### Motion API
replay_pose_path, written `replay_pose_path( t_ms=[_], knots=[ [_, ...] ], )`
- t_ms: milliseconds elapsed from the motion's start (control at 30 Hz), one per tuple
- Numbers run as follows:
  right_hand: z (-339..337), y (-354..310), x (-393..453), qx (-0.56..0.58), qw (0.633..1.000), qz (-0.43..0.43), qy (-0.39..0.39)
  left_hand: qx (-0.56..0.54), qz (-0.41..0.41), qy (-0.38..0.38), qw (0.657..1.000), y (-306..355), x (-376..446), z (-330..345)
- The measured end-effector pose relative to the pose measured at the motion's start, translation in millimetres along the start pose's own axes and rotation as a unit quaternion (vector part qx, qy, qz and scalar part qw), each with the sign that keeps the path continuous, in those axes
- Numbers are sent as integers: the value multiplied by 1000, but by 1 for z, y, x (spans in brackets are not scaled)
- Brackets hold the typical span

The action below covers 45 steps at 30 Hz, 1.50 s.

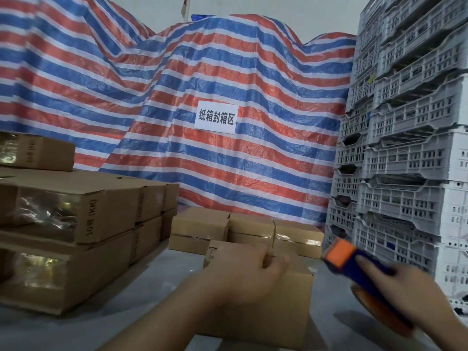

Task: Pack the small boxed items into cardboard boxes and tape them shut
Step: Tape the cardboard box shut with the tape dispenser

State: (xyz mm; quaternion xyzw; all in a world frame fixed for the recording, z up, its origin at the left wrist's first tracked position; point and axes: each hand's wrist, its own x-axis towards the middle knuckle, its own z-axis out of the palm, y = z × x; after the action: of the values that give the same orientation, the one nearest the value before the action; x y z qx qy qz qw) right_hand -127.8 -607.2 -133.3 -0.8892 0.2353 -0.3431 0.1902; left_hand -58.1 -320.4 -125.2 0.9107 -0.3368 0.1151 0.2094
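Tape comes next, by our reading. Our left hand (243,269) lies on top of the box (266,305) in front of us on the grey floor (152,287), fingers loosely spread and curved over its far edge, likely to keep the flaps down and the box from sliding. Our right hand (415,292) wraps its fingers round the dispenser (359,264), orange nose aimed at the box from just beside it but apart. Sealed boxes (248,231) sit behind, stacks (76,224) at left, crates (405,148) at right.
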Motion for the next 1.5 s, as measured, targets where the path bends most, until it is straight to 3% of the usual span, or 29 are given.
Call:
replay_pose_path(
  t_ms=[100,200,267,333,467,600,800,1067,1233,1333,1500],
  knots=[
    [-24,-41,15,249,967,19,-46,-121,-22,7,992,-1,-1,-10],
    [-32,-87,28,453,880,27,-143,-225,-24,29,974,-5,-1,-20],
    [-33,-118,33,524,828,33,-197,-317,-52,48,946,-9,4,-24],
    [-26,-144,32,527,812,40,-247,-406,-102,73,905,-13,8,-29],
    [-4,-171,30,463,826,13,-320,-549,-183,73,812,-20,8,-37],
    [7,-179,35,387,870,-31,-304,-602,-221,98,761,-21,13,-41],
    [10,-193,40,319,882,-77,-339,-688,-189,41,700,-37,9,-59],
    [15,-199,45,295,887,-88,-343,-684,-209,96,692,-34,8,-62],
    [13,-200,46,284,889,-89,-349,-684,-210,92,693,-25,6,-63],
    [12,-201,47,295,878,-79,-368,-672,-234,139,689,-21,7,-60],
    [1,-207,53,241,875,-75,-413,-637,-248,180,707,-22,14,-51]
  ],
)
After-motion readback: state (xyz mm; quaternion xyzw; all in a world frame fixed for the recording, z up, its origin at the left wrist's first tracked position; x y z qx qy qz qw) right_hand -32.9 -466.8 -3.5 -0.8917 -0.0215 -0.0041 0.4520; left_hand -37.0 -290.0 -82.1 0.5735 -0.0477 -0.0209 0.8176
